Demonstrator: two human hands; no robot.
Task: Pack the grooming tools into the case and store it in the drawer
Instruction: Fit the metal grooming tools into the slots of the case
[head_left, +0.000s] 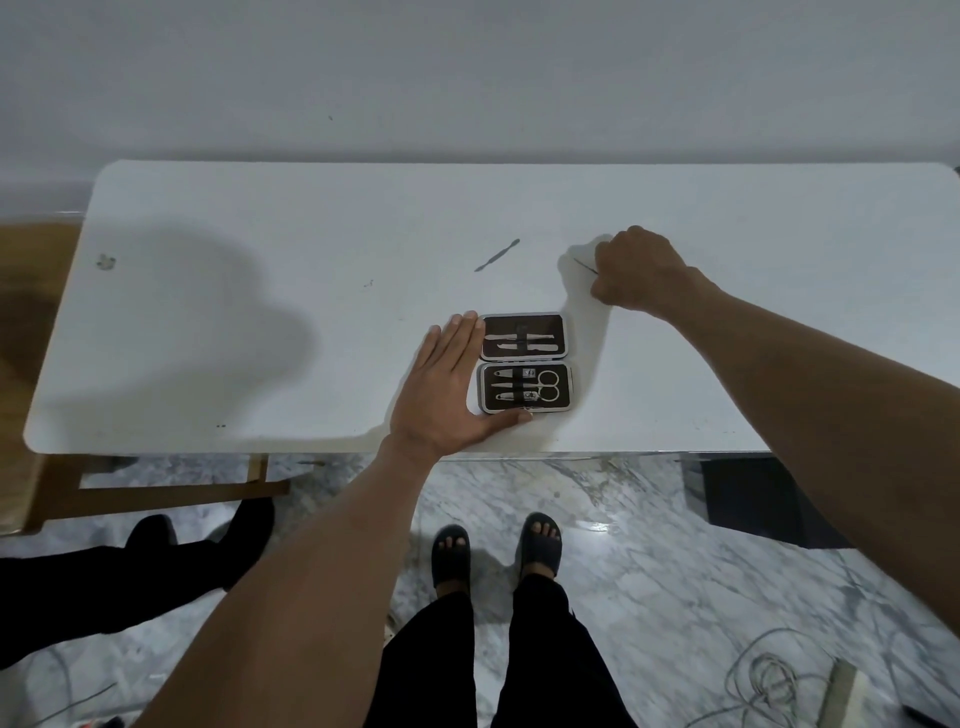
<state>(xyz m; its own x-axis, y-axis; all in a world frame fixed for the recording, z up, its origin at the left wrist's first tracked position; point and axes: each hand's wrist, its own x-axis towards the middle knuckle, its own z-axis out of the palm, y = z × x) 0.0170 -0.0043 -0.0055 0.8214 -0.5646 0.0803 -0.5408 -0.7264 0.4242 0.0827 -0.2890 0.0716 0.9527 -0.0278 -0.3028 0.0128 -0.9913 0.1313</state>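
While the case (524, 362) lies open near the table's (260, 218) front edge, packing is judged part done; left hand (447, 384) flat and unclenched, bracing its left side; right hand (636, 270) clenched on a thin metal pick (584, 265) further back; slim dark spatula tool (497, 255) loose mid-table. Next: seat the pick under an elastic loop. Case: rigid, dark-lined, steel tools inside.

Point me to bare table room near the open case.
Bare: the wide left part of the table, left of the left hand. Crowded: behind the case, where a loose tool lies and the right hand closes on a thin tool.
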